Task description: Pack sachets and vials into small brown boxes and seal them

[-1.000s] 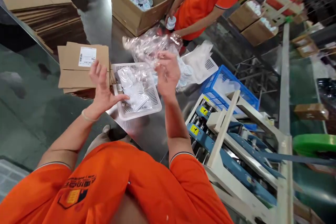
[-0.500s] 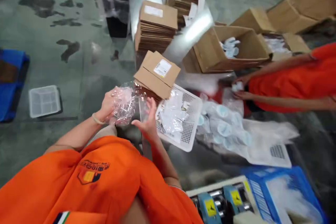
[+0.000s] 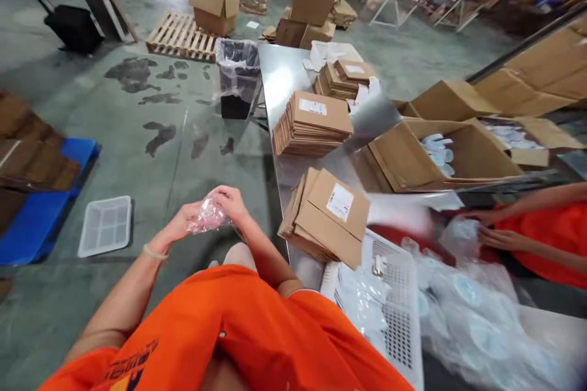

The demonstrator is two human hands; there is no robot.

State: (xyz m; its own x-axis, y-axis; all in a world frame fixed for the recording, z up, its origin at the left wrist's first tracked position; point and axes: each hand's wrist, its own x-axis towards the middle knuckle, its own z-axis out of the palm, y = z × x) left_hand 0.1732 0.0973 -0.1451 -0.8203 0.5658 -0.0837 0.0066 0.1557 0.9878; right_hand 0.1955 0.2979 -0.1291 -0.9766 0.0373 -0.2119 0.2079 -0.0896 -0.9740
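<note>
A crumpled clear plastic bag (image 3: 210, 215) is held between my two hands, in front of my body and left of the metal table. My left hand (image 3: 187, 220) grips its left side. From the right, my right hand (image 3: 232, 203) closes its fingers on the bag's upper edge. Something pinkish shows through the film, perhaps my own fingers; I cannot tell. Nearest on the table is a stack of flat cardboard boxes (image 3: 328, 214) with a white label on top. Beside it, a white perforated basket (image 3: 403, 305) holds white packets in clear plastic.
Bagged pieces with pale blue discs (image 3: 472, 299) lie right of the basket. A person's hands (image 3: 490, 229) work there. Open cartons (image 3: 403, 159) and more cardboard stacks (image 3: 316, 122) stand behind. A lined bin (image 3: 236, 76) and a grey tray (image 3: 105, 226) are on the floor.
The view has tilted up and turned. My right hand has moved from beside the basket, fingers spread, to the plastic bag and closed on it. The bag is now more bunched together.
</note>
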